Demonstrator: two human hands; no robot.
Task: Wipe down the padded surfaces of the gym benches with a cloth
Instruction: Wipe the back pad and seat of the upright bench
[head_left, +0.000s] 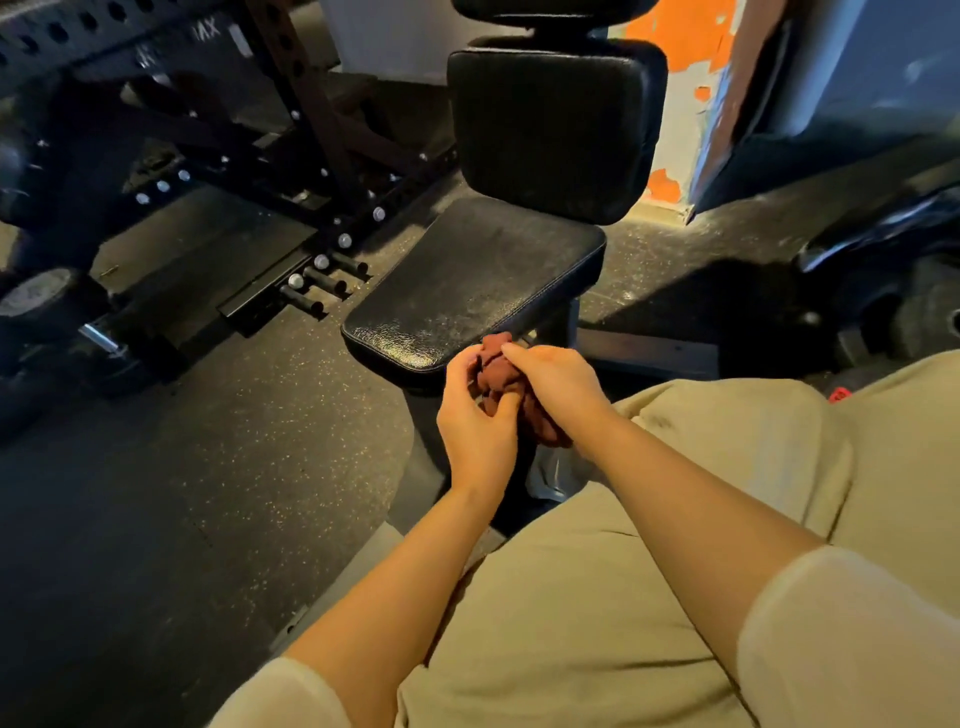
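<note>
While I stood at the front edge of the seat pad (470, 291), both hands were bunched around the rust-red cloth (501, 371), just off the pad's near right corner. My left hand (475, 421) curled under and around the wad; my right hand (558, 387) gripped it from the other side, thumb tucked into the folds. Neither hand was spread flat. The cloth was crumpled, not folded, and I couldn't tell whether it touched the pad edge or hung just beside it.

I judged this as readying the cloth before the wipe. The seat pad looked dusty, with pale streaks across its top. The back pad (556, 130) stood upright behind it, a further pad (545, 10) above that.

To do it well: gather the cloth into a flat wad with a clean face out, press it with one palm, and stroke from the far end toward me in overlapping passes, covering edges and seams. A loose ball would only skip over the dust.
</note>
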